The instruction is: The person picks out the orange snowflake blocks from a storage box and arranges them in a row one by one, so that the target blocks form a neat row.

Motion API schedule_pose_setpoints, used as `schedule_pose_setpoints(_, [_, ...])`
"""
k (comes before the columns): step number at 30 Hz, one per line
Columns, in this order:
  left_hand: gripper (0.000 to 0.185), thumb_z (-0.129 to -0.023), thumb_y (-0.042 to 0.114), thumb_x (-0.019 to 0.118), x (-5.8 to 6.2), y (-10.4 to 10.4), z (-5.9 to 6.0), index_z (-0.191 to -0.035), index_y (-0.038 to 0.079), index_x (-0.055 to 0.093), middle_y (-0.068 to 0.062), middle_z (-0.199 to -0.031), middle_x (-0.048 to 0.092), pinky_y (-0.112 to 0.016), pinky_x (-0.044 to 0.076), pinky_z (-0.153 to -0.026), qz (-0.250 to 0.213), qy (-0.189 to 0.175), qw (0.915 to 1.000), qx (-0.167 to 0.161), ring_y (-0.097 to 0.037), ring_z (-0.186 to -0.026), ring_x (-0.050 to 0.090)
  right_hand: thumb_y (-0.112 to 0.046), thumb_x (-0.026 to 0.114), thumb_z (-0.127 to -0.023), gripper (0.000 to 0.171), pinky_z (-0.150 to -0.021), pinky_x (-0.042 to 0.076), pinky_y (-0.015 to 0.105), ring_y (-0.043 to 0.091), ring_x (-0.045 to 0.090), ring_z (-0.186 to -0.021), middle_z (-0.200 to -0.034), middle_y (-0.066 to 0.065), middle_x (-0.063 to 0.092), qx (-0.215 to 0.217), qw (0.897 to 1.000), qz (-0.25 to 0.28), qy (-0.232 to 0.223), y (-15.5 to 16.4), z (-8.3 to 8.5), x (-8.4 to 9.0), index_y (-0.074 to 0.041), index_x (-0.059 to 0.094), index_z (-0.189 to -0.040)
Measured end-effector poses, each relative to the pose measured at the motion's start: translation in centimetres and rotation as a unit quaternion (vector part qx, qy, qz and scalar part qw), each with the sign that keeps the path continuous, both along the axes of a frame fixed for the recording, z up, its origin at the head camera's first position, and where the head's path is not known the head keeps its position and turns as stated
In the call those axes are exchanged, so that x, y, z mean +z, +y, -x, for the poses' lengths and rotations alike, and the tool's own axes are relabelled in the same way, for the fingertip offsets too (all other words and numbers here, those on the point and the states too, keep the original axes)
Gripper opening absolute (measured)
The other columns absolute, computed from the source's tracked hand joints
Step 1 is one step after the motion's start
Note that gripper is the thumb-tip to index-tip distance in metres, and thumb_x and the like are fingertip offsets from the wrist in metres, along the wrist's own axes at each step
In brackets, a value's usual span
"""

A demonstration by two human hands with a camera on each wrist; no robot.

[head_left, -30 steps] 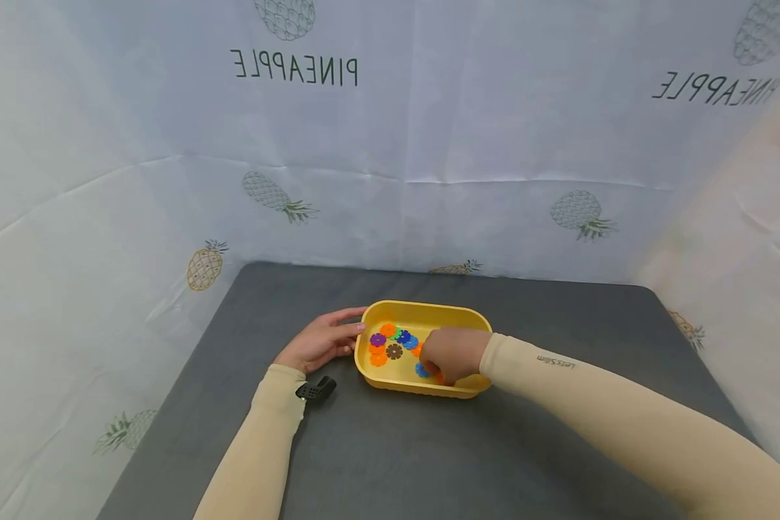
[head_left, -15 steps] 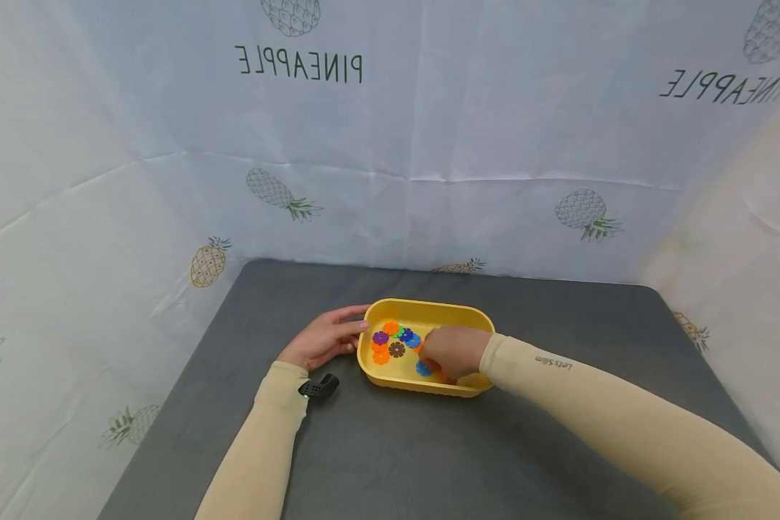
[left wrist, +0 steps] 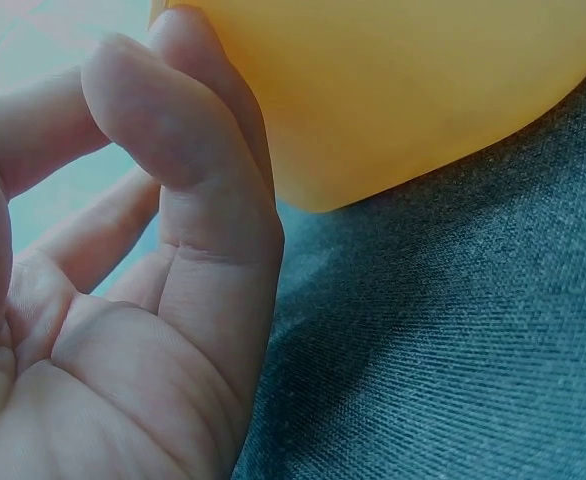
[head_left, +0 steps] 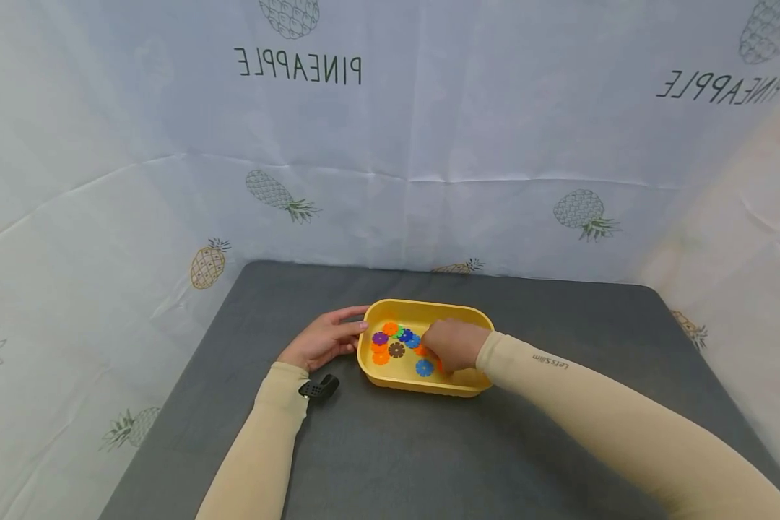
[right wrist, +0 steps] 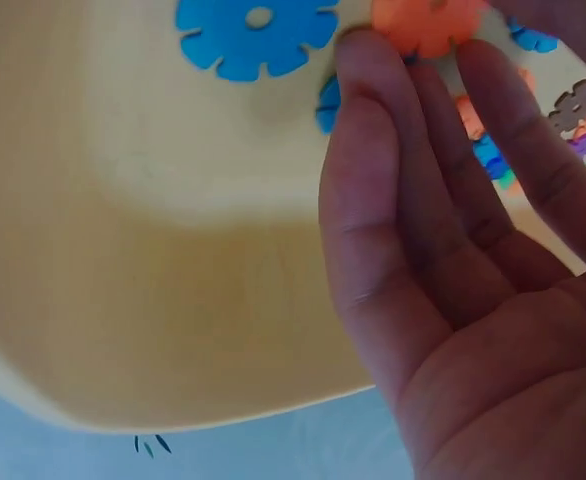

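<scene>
A yellow tray (head_left: 429, 384) holds several notched plastic snowflake discs, including a purple disc (head_left: 380, 338), a brown disc (head_left: 396, 350) and a blue disc (head_left: 425, 367). At its left end my left hand (head_left: 321, 341) rests against the wall, thumb near the rim; the left wrist view shows bent fingers (left wrist: 218, 200) touching the outside of the tray. My right hand (head_left: 455, 345) reaches down inside, its fingertips and thumb about an orange disc (right wrist: 428, 22), which they appear to pinch. The thumb's contact is partly cut off by the frame edge.
The tray stands on a dark grey table (head_left: 377, 455). A black strap (head_left: 320, 388) hangs at the left wrist. A white curtain (head_left: 481, 137) printed with pineapples surrounds the table at the back and sides.
My right hand has shifted slightly toward the far side inside the tray, uncovering more of the blue disc near it. My left hand stays at the tray's left end.
</scene>
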State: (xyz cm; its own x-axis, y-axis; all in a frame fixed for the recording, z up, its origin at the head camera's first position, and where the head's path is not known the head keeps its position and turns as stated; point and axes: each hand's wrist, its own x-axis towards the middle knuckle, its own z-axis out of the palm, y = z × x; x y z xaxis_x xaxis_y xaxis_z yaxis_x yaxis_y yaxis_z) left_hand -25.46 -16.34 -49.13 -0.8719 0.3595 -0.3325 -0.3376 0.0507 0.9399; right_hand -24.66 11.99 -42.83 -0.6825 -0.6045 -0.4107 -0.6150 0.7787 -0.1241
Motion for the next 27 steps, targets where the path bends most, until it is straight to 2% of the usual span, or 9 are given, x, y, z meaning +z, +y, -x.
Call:
schedule_pose_setpoints(8, [0.056, -0.091, 0.036, 0.075, 0.0, 0.1, 0.1, -0.142, 0.027, 0.056, -0.012, -0.113, 0.066, -0.027, 0.056, -0.076, -0.003, 0.002, 1.0000, 0.001, -0.019, -0.079, 0.061, -0.015, 0.083, -0.082, 0.015, -0.070, 0.048, 0.028, 0.014, 0.053, -0.066, -0.070, -0.005, 0.058, 0.001, 1.000, 0.011, 0.010, -0.2, -0.4, 0.0, -0.013, 0.069, -0.078])
schedule_pose_setpoints(15, [0.057, -0.091, 0.035, 0.075, 0.1, 0.0, -0.1, -0.144, 0.027, 0.055, -0.012, -0.112, 0.065, -0.027, 0.056, -0.075, -0.001, 0.001, 1.0000, 0.000, -0.019, -0.079, 0.060, -0.014, 0.083, -0.080, 0.014, -0.067, 0.046, 0.027, 0.013, 0.050, -0.068, -0.073, -0.004, 0.055, -0.003, 1.000, 0.014, -0.016, -0.2, -0.4, 0.2, -0.013, 0.069, -0.079])
schedule_pose_setpoints(21, [0.053, -0.093, 0.033, 0.073, 0.3, 0.2, -0.1, -0.143, 0.028, 0.055, -0.013, -0.115, 0.064, -0.027, 0.056, -0.075, -0.001, 0.003, 1.0000, 0.000, -0.019, -0.079, 0.061, -0.015, 0.085, -0.077, 0.020, -0.070, 0.050, 0.028, 0.014, 0.055, -0.075, -0.082, -0.006, 0.061, -0.021, 0.998, 0.029, -0.049, 0.4, 0.0, 1.0, -0.016, 0.069, -0.090])
schedule_pose_setpoints(27, [0.055, -0.092, 0.034, 0.075, 0.1, 0.1, -0.2, -0.143, 0.028, 0.055, -0.013, -0.113, 0.064, -0.027, 0.056, -0.075, 0.004, 0.001, 1.0000, 0.002, -0.020, -0.079, 0.061, -0.015, 0.083, -0.081, 0.024, -0.076, 0.052, 0.030, 0.015, 0.058, -0.082, -0.089, -0.007, 0.065, -0.031, 0.996, 0.071, -0.044, 1.7, 0.4, 2.7, -0.016, 0.073, -0.102])
